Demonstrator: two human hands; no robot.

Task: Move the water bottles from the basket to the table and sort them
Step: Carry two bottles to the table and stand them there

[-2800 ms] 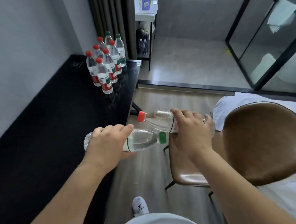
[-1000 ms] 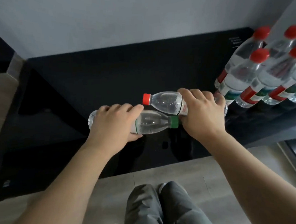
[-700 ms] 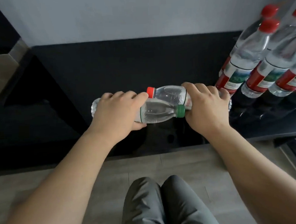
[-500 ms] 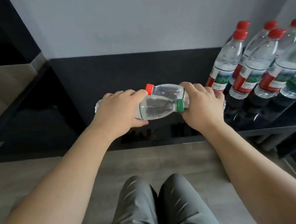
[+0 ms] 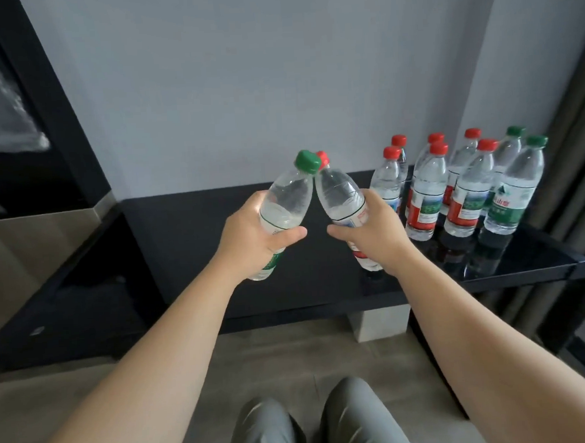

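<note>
At the far left of the black table point(image 5: 190, 247) a dark upright panel point(image 5: 46, 109) rises, its face matt and hard-edged. The tabletop is glossy and mirror-like, a flat slab along a smooth pale grey wall point(image 5: 242, 71).

Above the table's middle, the left hand point(image 5: 251, 238) is wrapped around the lower body of the green-capped bottle point(image 5: 285, 201), fingers curled about the green label and thumb pressed across its front. The bottle is clear thin plastic, tapering at the shoulder to a ribbed round cap, and it leans right. Beside it, the right hand point(image 5: 374, 232) grasps the red-capped bottle point(image 5: 342, 198) the same way, fingers closed round the red-and-white label. This bottle leans left, so the two caps meet at the top, the green one in front. Both bottles are held clear of the tabletop.

Towards the table's right end stands a cluster of upright bottles: six red-capped bottles point(image 5: 425, 194) in two rows, then two green-capped bottles with green labels point(image 5: 515, 192) at the right-hand edge. All are transparent, and their shapes reflect dimly in the table's sheen. Right of the table hangs a dark pleated curtain point(image 5: 571, 139).
</note>
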